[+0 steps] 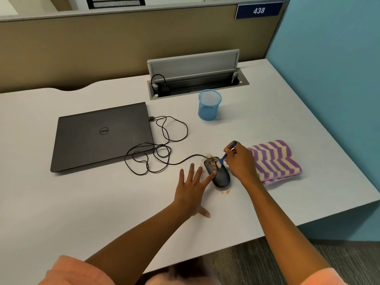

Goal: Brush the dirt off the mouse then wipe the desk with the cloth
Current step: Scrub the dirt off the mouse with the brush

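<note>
**Brush on the mouse, dirt all over it**

Using the mouse (218, 174) as the reference point. It's a black wired one sitting on the desk (82, 212), front half speckled with brownish dirt (211, 162). There's more grit on the desk just past its nose and a small patch right at its near end.

Left hand (193, 192) comes in from the near-left, fingers spread flat on the desk, with one fingertip resting on the mouse's left side. Not gripping anything.

Right hand (239, 161) is just right of the mouse, pinched around a small blue brush (226, 154). The pale bristles are down on the mouse's dirty top.

Cloth (275, 161), purple and cream stripes, lies folded right beside the mouse on its right, partly behind the right hand.

The mouse's cable (156, 153) runs off to the left in messy loops and goes to a closed laptop (98, 138) further left.

Beyond the mouse stands a blue mesh cup (209, 105), and behind that a cable tray (197, 79) with its lid up.
</note>
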Available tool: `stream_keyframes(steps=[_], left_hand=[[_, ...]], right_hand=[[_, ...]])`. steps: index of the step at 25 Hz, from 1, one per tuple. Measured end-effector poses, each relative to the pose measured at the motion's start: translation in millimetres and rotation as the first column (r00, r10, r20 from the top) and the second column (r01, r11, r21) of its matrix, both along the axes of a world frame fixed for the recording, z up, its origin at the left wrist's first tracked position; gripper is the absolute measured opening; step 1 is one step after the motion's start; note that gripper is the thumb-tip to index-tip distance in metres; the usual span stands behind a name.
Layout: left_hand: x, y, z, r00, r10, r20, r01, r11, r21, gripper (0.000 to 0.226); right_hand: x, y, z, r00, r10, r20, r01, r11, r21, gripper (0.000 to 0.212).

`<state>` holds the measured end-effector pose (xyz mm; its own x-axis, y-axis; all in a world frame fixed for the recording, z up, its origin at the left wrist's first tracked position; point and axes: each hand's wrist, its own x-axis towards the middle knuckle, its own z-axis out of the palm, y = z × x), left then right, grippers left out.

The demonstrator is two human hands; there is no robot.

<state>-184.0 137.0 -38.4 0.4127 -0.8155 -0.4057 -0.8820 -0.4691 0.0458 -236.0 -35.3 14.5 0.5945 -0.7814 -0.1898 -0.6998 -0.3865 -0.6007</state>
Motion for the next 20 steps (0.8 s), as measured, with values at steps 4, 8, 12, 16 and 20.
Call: stream_keyframes(steps=[4,8,12,16,20], left_hand=[[0.2,0.0,-0.1,1.000,-0.001,0.000,0.001,1.000,0.000,0.136],[0.4,0.1,0.1,1.000,-0.001,0.003,0.001,1.000,-0.002,0.136],[0.3,-0.2,0.0,1.000,0.001,-0.008,-0.001,1.000,-0.002,0.135],[1.3,-0.1,0.9,1.000,0.003,-0.019,-0.003,1.000,-0.003,0.134],[1.0,0.6,2.2,1.000,-0.004,-0.010,0.004,1.000,0.001,0.136]], right_hand=[[-4.1,1.5,-2.2,0.989,0.065,-0.134,-0.075,0.995,-0.072,0.023],[-5.4,1.7,-2.4,0.997,0.032,-0.067,-0.034,0.999,-0.023,0.026],[-7.9,0.2,-0.1,0.998,0.052,-0.039,-0.051,0.998,0.026,0.024],[-24.3,-8.6,-2.6,0.997,0.049,-0.063,-0.045,0.997,0.061,0.018],[-32.0,2.1,-7.9,0.997,0.022,0.075,-0.033,0.988,0.152,0.020]])
